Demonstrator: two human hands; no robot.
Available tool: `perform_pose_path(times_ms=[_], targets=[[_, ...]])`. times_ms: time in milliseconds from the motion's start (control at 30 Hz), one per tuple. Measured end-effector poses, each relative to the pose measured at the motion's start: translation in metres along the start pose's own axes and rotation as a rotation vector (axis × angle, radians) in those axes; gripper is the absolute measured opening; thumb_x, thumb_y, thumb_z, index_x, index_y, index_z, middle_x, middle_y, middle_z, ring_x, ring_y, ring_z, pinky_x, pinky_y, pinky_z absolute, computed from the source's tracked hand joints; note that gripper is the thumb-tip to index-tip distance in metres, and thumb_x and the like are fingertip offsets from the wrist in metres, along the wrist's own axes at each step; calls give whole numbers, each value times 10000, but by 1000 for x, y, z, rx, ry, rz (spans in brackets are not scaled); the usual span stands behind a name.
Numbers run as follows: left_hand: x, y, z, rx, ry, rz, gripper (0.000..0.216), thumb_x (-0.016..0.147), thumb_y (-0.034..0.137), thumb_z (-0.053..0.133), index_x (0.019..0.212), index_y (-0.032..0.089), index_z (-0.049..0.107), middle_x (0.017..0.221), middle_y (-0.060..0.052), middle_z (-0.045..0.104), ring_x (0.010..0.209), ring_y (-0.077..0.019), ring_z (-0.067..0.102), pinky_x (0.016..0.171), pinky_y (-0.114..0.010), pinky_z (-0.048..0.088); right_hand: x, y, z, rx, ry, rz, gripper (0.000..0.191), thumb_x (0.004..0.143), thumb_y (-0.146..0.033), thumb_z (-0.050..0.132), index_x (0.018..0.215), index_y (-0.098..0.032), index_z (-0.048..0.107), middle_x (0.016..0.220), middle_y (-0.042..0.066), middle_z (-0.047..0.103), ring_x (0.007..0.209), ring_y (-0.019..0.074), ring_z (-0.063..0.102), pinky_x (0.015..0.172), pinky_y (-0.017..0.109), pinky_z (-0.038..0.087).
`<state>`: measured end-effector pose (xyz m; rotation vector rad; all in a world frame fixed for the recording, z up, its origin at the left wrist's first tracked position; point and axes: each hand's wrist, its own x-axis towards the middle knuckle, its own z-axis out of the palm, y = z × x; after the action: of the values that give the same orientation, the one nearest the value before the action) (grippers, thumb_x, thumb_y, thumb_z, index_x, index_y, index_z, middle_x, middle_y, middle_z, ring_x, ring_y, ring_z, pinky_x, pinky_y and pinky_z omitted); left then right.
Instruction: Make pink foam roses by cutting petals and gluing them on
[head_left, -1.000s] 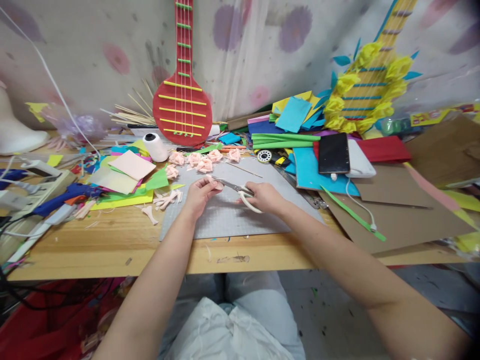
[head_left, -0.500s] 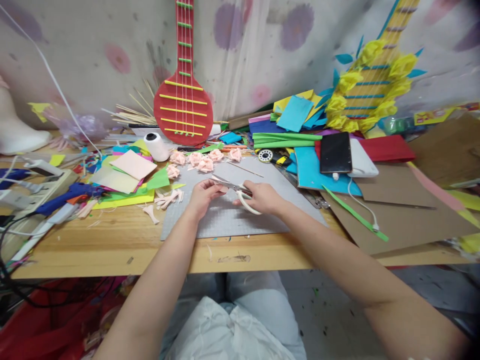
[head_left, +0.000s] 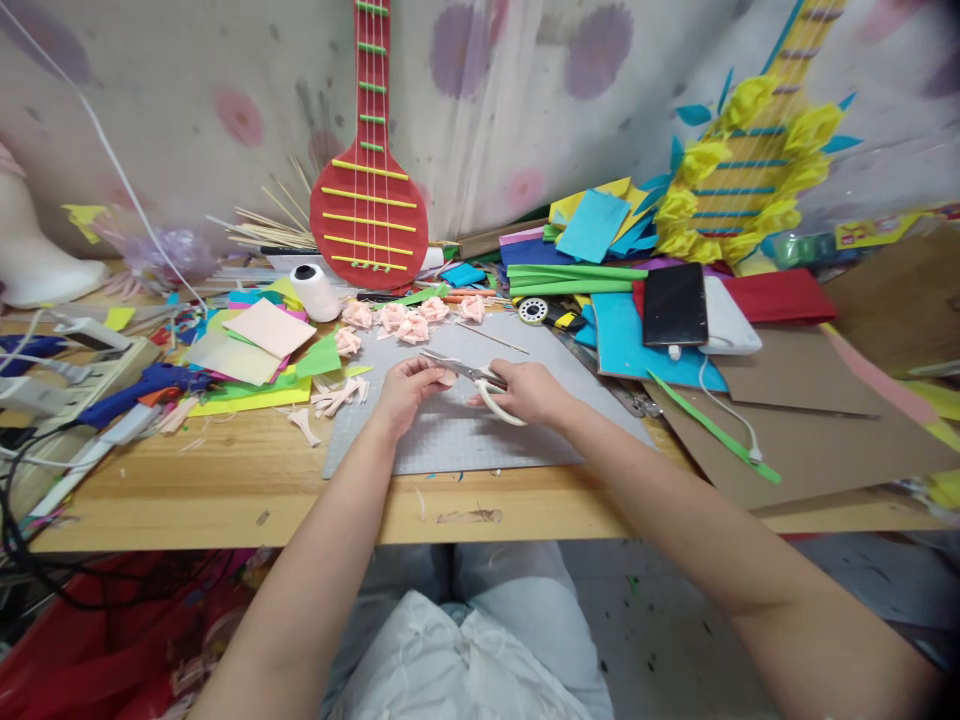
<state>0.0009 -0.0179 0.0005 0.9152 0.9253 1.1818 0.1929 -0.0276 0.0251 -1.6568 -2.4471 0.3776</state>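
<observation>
My right hand (head_left: 529, 392) grips white-handled scissors (head_left: 495, 402), their blades pointing left above the grey cutting mat (head_left: 450, 445). Close to the blades, my left hand (head_left: 409, 393) pinches a small pale pink piece of paper or felt (head_left: 448, 378); its fingers partly cover the piece. Behind both hands, several pale pink handmade roses (head_left: 412, 327) lie along the mat's far edge. Cut pale pink strips (head_left: 341, 397) are heaped to the left of my left hand. A thin stick (head_left: 491, 338) rests on the mat beyond the scissors.
A red paper lute (head_left: 369, 220) stands at the back, beside a thread spool (head_left: 316, 293). Coloured sheets (head_left: 270, 330) and a blue glue gun (head_left: 142, 390) lie left. On the right are a phone (head_left: 675, 305), brown cardboard (head_left: 795, 420) and a yellow-flowered instrument (head_left: 739, 175).
The pink piece in my left hand has shifted slightly and shows a little more beneath the scissor blades. Both hands stay in almost the same place; the view has moved slightly.
</observation>
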Motion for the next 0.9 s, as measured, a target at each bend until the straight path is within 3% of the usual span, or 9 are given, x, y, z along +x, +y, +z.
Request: perform_pose_path(times_ms=[233, 367, 467, 667, 800, 900], targets=[[1, -1, -1, -8, 26, -1, 206, 493, 249, 757, 595, 117, 637, 633, -41, 650, 631, -131, 601, 659, -270, 482, 3, 7, 7, 160, 51, 24, 400, 711, -589, 547, 716, -191, 514, 647, 21, 588, 595, 138, 501, 537, 234, 259], [3, -2, -1, -63, 97, 21, 212, 486, 248, 760, 615, 122, 650, 675, -38, 653, 661, -129, 597, 670, -272, 488, 9, -2, 8, 631, 77, 160, 404, 673, -576, 584, 690, -188, 469, 622, -2, 562, 581, 129, 516, 537, 234, 335], [3, -3, 0, -107, 117, 19, 193, 485, 234, 756, 598, 125, 644, 649, -24, 635, 652, -116, 582, 675, -265, 486, 18, -14, 10, 971, 54, 135, 400, 615, -509, 662, 734, -183, 463, 647, -3, 576, 604, 130, 552, 561, 244, 402], [3, 0, 1, -155, 130, -17, 162, 513, 200, 743, 613, 133, 634, 688, -16, 633, 686, -105, 577, 678, -237, 460, 40, -30, 25, 1167, 200, 163, 403, 511, -371, 741, 718, -183, 452, 642, -26, 572, 598, 116, 552, 584, 256, 439], [5, 0, 0, -193, 166, -42, 167, 531, 192, 736, 658, 139, 642, 687, -6, 631, 667, -93, 570, 663, -230, 450, 47, -31, 30, 1391, 204, 232, 432, 468, -302, 761, 714, -185, 426, 618, -41, 572, 574, 107, 572, 643, 286, 486], [6, -2, 0, -204, 158, -43, 160, 536, 191, 738, 647, 143, 634, 680, 1, 631, 666, -88, 570, 661, -224, 448, 48, -32, 28, 1433, 180, 225, 448, 463, -300, 773, 719, -184, 424, 629, -41, 583, 568, 100, 579, 657, 285, 497]])
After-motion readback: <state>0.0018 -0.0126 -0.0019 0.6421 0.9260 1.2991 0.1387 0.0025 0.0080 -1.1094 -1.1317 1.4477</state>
